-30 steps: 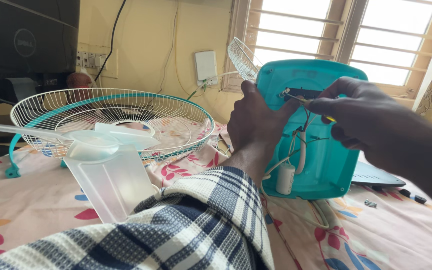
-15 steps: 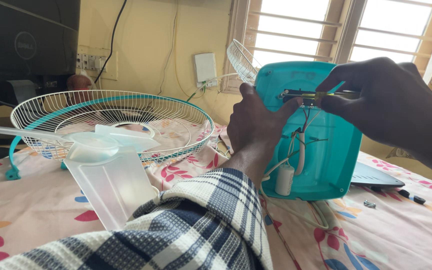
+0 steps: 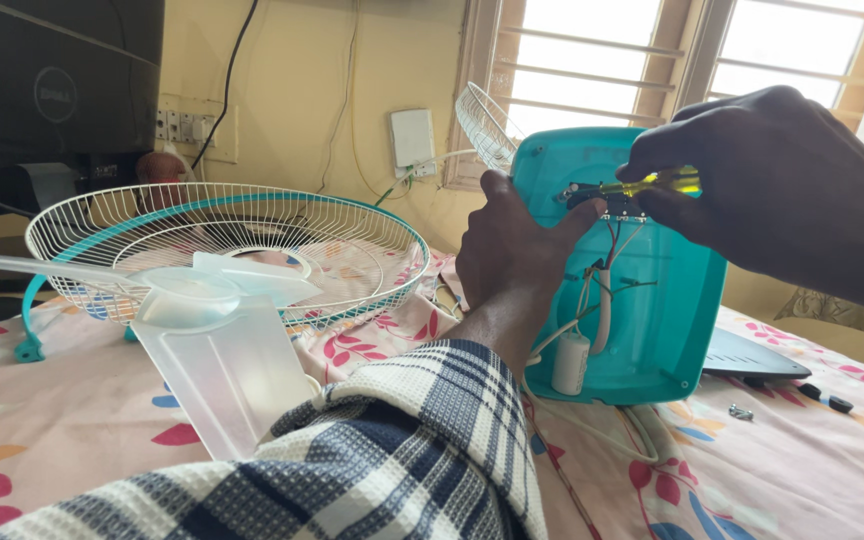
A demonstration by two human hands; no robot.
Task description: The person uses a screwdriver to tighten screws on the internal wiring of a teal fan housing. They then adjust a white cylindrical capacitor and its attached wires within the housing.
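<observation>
So the teal fan housing (image 3: 652, 330) is standing upright on the bed with its open back facing the person; you can see wires (image 3: 602, 280) running down inside it and a white cylindrical capacitor (image 3: 570, 362) sitting near the bottom edge; a small switch board (image 3: 607, 205) is up near the top of the cavity. The left hand (image 3: 512, 255) is pressed against the left edge of the housing, fingers curled around the rim and thumb reaching toward that board, so it's gripping the housing itself; the sleeve on that arm is a blue and white plaid (image 3: 392, 450). The right hand (image 3: 752, 180) is closed tight around a yellow-handled screwdriver (image 3: 652, 184), held roughly level with the tip pointing left into the board area; can't tell whether the tip is seated on a screw.

Off to the left, well apart from the housing, the white wire fan guard (image 3: 222, 240) with its teal ring lies flat on the floral bedsheet (image 3: 82, 420); a clear plastic fan blade (image 3: 217, 340) rests partly on it and partly on the sheet. A loose screw (image 3: 740, 411) lies on the sheet just right of the housing, near a dark flat laptop (image 3: 752, 358); another piece of wire guard (image 3: 482, 125) sticks up behind the housing by the window.
</observation>
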